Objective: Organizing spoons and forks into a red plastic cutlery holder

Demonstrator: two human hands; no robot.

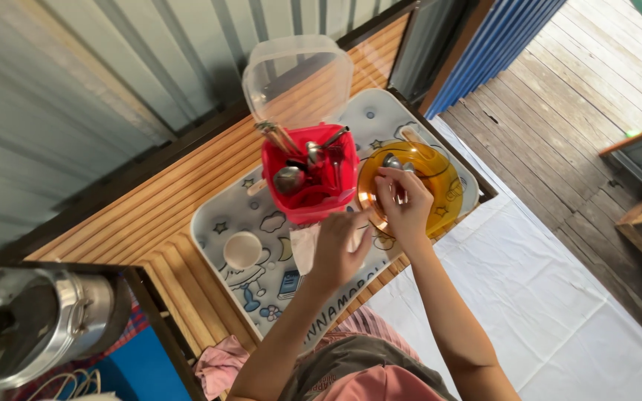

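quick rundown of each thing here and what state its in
red cutlery box: clear lid up, spoons standing inside
amber bowl: upright on tray, spoons in it
white cup: standing on tray
right hand: over the amber bowl, pinching a spoon
left hand: holding a white cloth
metal pot: uncovered

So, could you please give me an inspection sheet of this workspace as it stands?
Surface: wooden slatted counter carrying a pale printed tray.
Job's things: amber bowl with spoons inside; red cutlery caddy holding utensils, its clear lid raised behind it.
Clutter: small white cup on the tray; pink cloth at the counter edge.
Grips: right hand over the bowl, fingers pinched at a spoon; left hand holds a white tissue.
Cables: pale cords, bottom left.
Surroundings: steel pot at left; corrugated wall; plank floor; white sheet.
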